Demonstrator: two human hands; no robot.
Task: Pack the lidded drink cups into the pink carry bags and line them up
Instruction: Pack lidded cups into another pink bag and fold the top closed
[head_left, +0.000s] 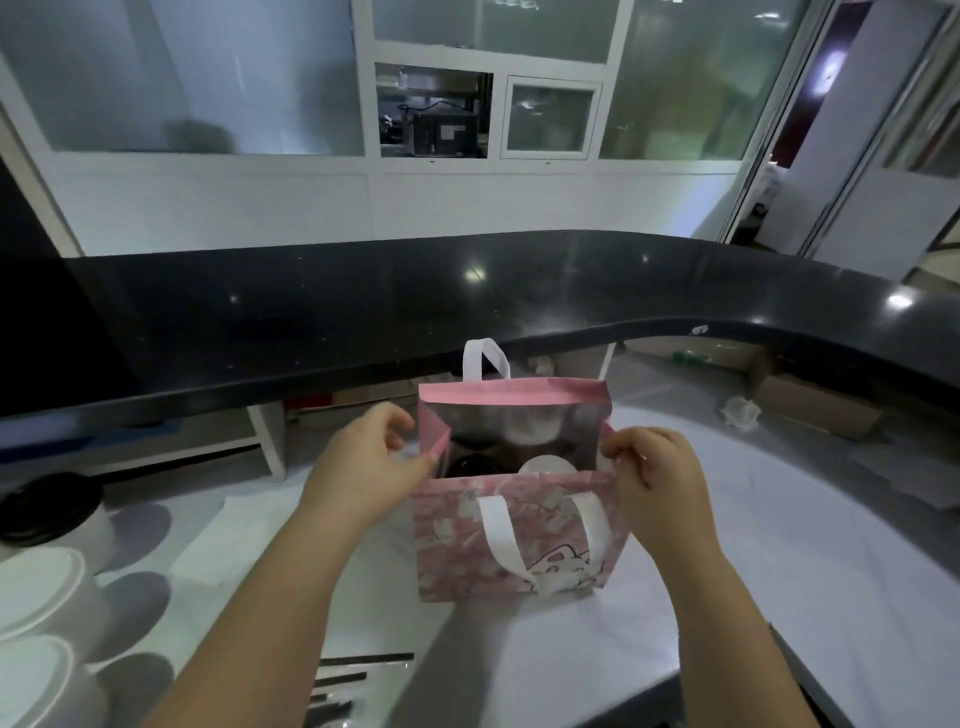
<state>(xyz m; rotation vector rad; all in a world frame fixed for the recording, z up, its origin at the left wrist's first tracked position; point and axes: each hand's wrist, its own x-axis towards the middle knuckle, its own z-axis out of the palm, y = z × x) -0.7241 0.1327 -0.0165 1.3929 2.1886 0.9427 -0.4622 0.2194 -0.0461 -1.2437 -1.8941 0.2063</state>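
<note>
While the pink bag (519, 540) stands upright on the white table (727, 571), mouth open, the person has a hand on each side of it. The left hand (369, 467) pinches the left side edge of the mouth between thumb and curled fingers. The right hand (654, 467) pinches the right side edge the same way, so the opening sits spread between them. Two cups sit inside, side by side: a dark-lidded cup (470, 462) on the left and a white-lidded cup (548, 465) on the right, with only the lids visible below the rim. The front handle (498, 535) hangs down over the printed front panel; the rear handle (485, 356) stands up behind the back panel. A black counter (363, 312) curves around above and behind the table. At the far left edge, well apart from the bag, stand white-lidded cups (36, 587) with a black-lidded cup (47, 509) just behind them. Dark strips (363, 662) lie on the table near the bottom, between the forearms; too blurred to tell what they are. A cardboard box (815, 400) sits under the counter at right.
</note>
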